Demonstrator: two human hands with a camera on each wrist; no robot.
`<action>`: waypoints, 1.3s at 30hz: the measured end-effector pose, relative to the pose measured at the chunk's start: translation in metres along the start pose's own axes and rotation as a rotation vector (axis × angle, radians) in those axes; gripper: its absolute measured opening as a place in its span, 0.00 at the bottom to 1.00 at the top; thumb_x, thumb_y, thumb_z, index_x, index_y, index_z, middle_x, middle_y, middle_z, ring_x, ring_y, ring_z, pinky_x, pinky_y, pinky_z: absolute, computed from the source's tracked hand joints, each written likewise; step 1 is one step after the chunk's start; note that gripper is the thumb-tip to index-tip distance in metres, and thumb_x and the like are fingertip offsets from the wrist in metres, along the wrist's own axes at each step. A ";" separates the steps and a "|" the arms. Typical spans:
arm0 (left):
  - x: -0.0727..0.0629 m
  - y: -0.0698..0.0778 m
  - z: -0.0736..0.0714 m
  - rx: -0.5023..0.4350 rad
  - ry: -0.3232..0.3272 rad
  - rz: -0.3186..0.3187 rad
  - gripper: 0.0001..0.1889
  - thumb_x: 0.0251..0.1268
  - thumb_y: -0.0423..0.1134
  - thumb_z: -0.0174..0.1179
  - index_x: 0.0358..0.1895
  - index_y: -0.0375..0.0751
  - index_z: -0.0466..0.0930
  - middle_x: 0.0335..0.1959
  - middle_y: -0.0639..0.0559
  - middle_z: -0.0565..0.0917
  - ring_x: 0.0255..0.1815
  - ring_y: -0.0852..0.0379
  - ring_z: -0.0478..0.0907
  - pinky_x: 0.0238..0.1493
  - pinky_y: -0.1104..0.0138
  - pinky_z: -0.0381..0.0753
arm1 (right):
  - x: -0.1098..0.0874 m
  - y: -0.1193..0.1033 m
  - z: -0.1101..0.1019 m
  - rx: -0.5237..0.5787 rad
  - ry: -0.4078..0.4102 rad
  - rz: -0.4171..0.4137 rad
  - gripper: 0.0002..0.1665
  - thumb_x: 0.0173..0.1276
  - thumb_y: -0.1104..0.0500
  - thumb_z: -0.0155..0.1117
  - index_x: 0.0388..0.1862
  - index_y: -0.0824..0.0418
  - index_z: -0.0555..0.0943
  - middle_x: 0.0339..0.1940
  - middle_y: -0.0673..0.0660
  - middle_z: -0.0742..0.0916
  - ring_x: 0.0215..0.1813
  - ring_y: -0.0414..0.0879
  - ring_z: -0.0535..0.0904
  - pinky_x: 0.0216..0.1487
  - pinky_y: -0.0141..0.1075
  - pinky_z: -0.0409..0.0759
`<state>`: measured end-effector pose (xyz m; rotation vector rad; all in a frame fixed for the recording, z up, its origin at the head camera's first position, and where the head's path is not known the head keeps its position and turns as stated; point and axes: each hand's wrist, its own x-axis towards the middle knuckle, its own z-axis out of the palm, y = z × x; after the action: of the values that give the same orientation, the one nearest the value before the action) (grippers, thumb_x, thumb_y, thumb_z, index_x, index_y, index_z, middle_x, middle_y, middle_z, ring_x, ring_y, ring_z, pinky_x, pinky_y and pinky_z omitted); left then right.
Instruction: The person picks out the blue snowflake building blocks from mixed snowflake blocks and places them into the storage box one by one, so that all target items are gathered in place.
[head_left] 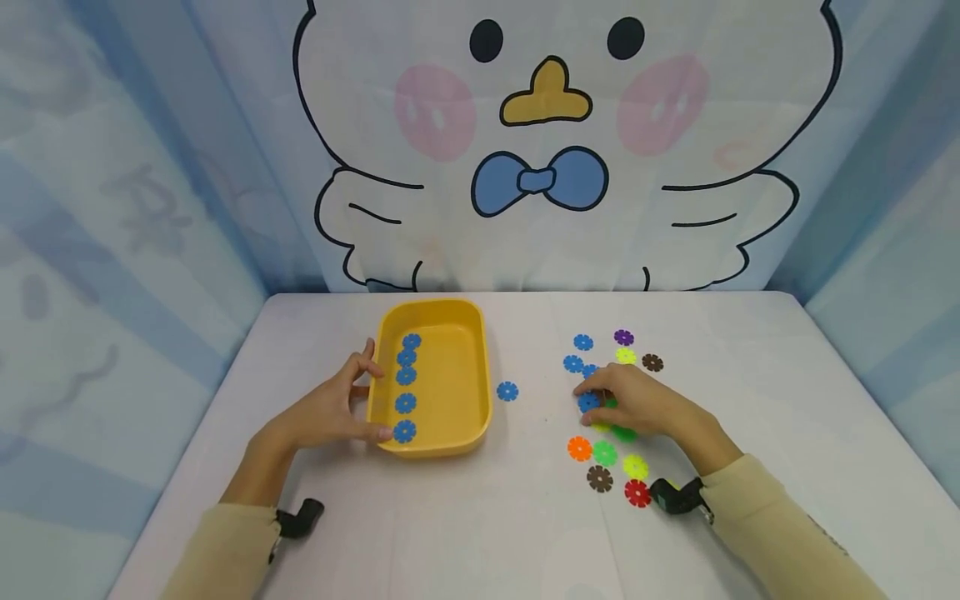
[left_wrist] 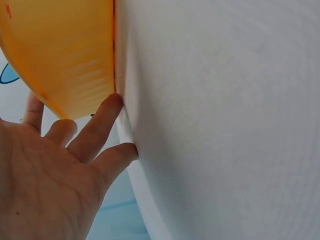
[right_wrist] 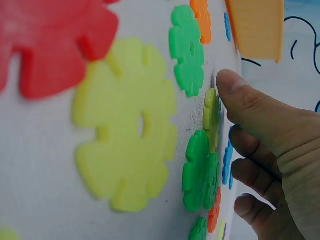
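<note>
My left hand (head_left: 330, 408) holds the left side of a yellow tray (head_left: 453, 375), with thumb and index finger at its rim. In the left wrist view, other fingers (left_wrist: 97, 125) touch or lie near the tray's outer wall. Several blue notched discs (head_left: 406, 403) lie in a column along the tray's left inside. On the right, my right hand (head_left: 637, 400) pinches a blue notched disc (head_left: 588, 402) between thumb and index finger, low over the pile. Green (right_wrist: 195, 170) and yellow discs lie beneath and beside that hand, partly hidden by it.
One blue disc (head_left: 507, 391) lies right of the tray. Purple (head_left: 624, 337), brown (head_left: 652, 362) and more blue discs (head_left: 582, 342) lie beyond the right hand. Nearer are orange (head_left: 580, 448), green (head_left: 604, 453), yellow (head_left: 635, 467) and red discs (head_left: 637, 493). A printed curtain (head_left: 555, 242) hangs behind the table.
</note>
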<state>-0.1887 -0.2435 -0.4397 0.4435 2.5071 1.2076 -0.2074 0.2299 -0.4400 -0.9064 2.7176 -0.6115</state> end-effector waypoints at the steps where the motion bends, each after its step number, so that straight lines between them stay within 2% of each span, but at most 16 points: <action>1: 0.000 0.000 0.000 -0.004 0.001 -0.004 0.41 0.50 0.51 0.81 0.60 0.51 0.60 0.86 0.45 0.36 0.66 0.40 0.76 0.70 0.44 0.74 | 0.000 0.000 0.000 -0.003 -0.005 0.007 0.23 0.66 0.48 0.75 0.56 0.59 0.86 0.41 0.46 0.85 0.40 0.42 0.75 0.43 0.36 0.78; 6: -0.001 0.000 0.000 -0.008 0.005 -0.005 0.41 0.50 0.51 0.81 0.60 0.50 0.60 0.86 0.44 0.36 0.66 0.40 0.76 0.69 0.45 0.74 | 0.001 -0.001 -0.002 0.004 -0.006 0.029 0.24 0.65 0.45 0.75 0.53 0.58 0.87 0.31 0.43 0.80 0.36 0.40 0.73 0.36 0.32 0.75; 11: -0.001 0.000 -0.001 0.004 0.007 -0.008 0.41 0.50 0.52 0.80 0.60 0.51 0.60 0.86 0.44 0.36 0.65 0.41 0.77 0.69 0.44 0.74 | 0.006 -0.005 -0.004 0.010 0.063 -0.022 0.24 0.64 0.41 0.74 0.51 0.54 0.88 0.33 0.41 0.79 0.35 0.39 0.73 0.34 0.30 0.75; 14: -0.001 0.001 -0.001 0.009 0.005 -0.010 0.42 0.50 0.52 0.81 0.60 0.51 0.59 0.86 0.44 0.36 0.65 0.41 0.76 0.71 0.42 0.72 | 0.011 -0.008 -0.005 -0.013 0.108 -0.074 0.22 0.64 0.40 0.75 0.50 0.52 0.89 0.37 0.41 0.79 0.39 0.40 0.75 0.38 0.32 0.79; 17: -0.001 0.000 -0.001 0.001 -0.001 -0.012 0.42 0.50 0.52 0.81 0.60 0.51 0.59 0.86 0.44 0.35 0.66 0.40 0.76 0.72 0.42 0.69 | 0.015 -0.012 -0.006 -0.009 0.137 -0.112 0.21 0.65 0.40 0.74 0.49 0.51 0.89 0.44 0.43 0.81 0.46 0.42 0.78 0.48 0.38 0.83; 22: 0.000 -0.001 0.000 0.002 0.001 -0.010 0.41 0.50 0.53 0.80 0.60 0.52 0.59 0.86 0.44 0.36 0.66 0.40 0.75 0.72 0.42 0.70 | 0.024 -0.022 -0.006 0.033 0.176 -0.141 0.21 0.65 0.40 0.74 0.48 0.51 0.88 0.52 0.47 0.81 0.54 0.46 0.80 0.59 0.47 0.83; 27: 0.001 0.000 0.002 -0.005 0.001 -0.003 0.41 0.49 0.53 0.81 0.59 0.51 0.59 0.86 0.44 0.36 0.66 0.40 0.75 0.72 0.42 0.69 | 0.033 -0.030 -0.006 0.061 0.207 -0.190 0.19 0.64 0.43 0.76 0.47 0.53 0.88 0.55 0.51 0.81 0.55 0.48 0.80 0.60 0.48 0.82; 32: 0.001 0.001 0.002 -0.008 -0.003 0.008 0.41 0.50 0.52 0.80 0.59 0.52 0.59 0.86 0.45 0.37 0.65 0.41 0.76 0.71 0.41 0.70 | 0.040 -0.034 -0.008 0.048 0.227 -0.189 0.22 0.63 0.41 0.75 0.49 0.54 0.89 0.57 0.55 0.82 0.57 0.49 0.80 0.61 0.48 0.83; 39: 0.000 0.002 0.002 -0.010 -0.005 0.000 0.42 0.49 0.52 0.81 0.60 0.50 0.59 0.86 0.44 0.35 0.66 0.40 0.75 0.72 0.43 0.71 | 0.053 -0.039 -0.023 0.050 0.284 -0.211 0.23 0.63 0.44 0.77 0.50 0.57 0.88 0.58 0.59 0.82 0.59 0.52 0.80 0.62 0.49 0.83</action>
<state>-0.1878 -0.2406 -0.4395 0.4431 2.4958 1.2174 -0.2359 0.1764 -0.4052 -1.1856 2.8547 -0.9077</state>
